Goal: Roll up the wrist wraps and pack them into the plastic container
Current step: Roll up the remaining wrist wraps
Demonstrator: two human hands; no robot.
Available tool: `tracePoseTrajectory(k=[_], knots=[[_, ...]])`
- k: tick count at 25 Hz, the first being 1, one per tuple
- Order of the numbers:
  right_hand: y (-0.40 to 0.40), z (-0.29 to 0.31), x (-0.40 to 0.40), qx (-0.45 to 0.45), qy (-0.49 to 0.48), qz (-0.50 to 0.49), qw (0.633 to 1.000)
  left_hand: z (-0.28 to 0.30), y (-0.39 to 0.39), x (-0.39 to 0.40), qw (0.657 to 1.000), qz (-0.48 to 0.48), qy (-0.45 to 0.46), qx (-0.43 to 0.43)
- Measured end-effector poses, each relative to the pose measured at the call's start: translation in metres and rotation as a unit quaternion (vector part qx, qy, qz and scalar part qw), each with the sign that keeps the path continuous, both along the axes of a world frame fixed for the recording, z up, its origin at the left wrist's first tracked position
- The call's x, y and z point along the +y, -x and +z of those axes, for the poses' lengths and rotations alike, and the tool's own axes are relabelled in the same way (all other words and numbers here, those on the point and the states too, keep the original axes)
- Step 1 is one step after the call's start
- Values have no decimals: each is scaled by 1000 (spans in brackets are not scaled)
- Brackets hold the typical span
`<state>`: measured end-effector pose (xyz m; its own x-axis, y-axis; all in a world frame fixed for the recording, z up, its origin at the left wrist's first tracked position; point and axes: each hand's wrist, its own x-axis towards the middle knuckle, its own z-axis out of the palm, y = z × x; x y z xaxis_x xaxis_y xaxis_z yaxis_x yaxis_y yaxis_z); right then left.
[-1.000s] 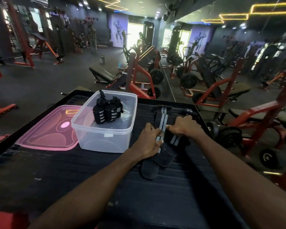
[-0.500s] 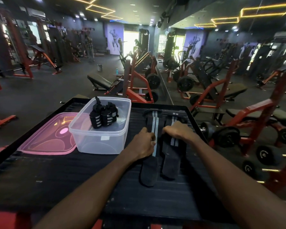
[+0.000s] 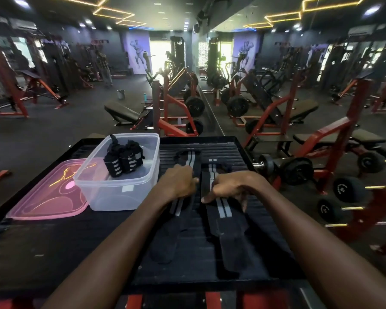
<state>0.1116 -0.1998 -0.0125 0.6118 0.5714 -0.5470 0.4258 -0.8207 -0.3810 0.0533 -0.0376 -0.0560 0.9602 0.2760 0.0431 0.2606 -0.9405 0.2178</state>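
Two flat wrist wraps (image 3: 226,221) on black mat (image 3: 263,221), long axes toward the person; right hand (image 3: 234,186) pinches right wrap mid-length, left hand (image 3: 178,182) curled on left wrap, container (image 3: 120,192) leftward.

A gym floor, seen from a worktop (image 3: 210,275) at its edge.
Red-framed benches (image 3: 123,112) and racks (image 3: 165,103) fill the dark floor, with weight plates (image 3: 194,106) on the bars and dumbbells (image 3: 296,170) racked at right. Bodybuilder murals (image 3: 138,52) hang on the far wall, a mirror (image 3: 276,63) doubles the room, and yellow light strips (image 3: 114,15) cross the ceiling.
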Motion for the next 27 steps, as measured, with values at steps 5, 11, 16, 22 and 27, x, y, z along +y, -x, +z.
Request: tracePoseTrajectory(k=[5,11,16,22,27], knots=[[-31,-11,4,-175,-134,-84,972,-19,-37,-21,988,-2,125,-93],[-69,-72,28,-266,-215,-80,936,-45,-43,-27,951,22,255,-174],[-86,-93,24,-283,-220,-94,929,-44,-38,-20,903,49,398,-155],[-90,-75,18,-343,-232,-80,907,-27,-34,-29,804,57,568,-168],[-95,-76,14,-210,-279,-56,935,-27,-34,-35,786,61,601,-130]])
